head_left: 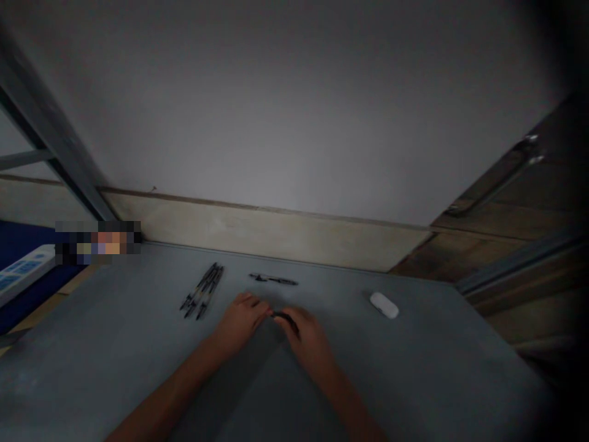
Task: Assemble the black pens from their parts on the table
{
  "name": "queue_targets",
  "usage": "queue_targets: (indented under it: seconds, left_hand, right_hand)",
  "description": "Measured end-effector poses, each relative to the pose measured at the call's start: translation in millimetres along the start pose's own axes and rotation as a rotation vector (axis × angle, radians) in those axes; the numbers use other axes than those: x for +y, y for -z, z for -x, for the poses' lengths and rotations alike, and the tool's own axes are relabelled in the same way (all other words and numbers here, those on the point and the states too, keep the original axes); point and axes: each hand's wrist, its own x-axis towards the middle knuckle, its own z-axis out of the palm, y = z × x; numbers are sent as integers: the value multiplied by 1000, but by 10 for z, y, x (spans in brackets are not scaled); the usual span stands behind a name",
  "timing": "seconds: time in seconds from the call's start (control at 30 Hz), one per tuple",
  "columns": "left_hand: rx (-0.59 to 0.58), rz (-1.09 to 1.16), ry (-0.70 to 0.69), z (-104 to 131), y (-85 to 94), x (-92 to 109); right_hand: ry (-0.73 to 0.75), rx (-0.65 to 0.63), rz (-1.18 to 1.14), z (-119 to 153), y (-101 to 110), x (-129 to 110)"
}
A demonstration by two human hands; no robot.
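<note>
My left hand [242, 319] and my right hand [304, 334] meet over the middle of a grey table [115, 362]. Both pinch a small dark pen [279, 317] between their fingertips; most of it is hidden by the fingers. A bundle of several black pens [202, 290] lies to the left of my left hand. A single black pen [273, 280] lies flat just beyond the hands.
A small white oval object [384, 304] rests on the table to the right. A white power strip [23, 270] sits on a blue surface at far left. A pale wall and wooden baseboard [276, 230] run behind the table; a wooden door stands at right.
</note>
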Motion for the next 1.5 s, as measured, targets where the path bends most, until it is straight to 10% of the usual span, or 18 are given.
queue_targets:
  seconds: [0.5, 1.07, 1.5]
  left_hand:
    - [-5, -42, 38, 3, -44, 79]
    - [99, -41, -34, 39, -173, 75]
    - [-32, 52, 61, 55, -68, 132]
  right_hand:
    - [-353, -40, -413, -81, 83, -48]
    - [-370, -92, -463, -62, 85, -101]
    - [-369, -10, -500, -90, 121, -118]
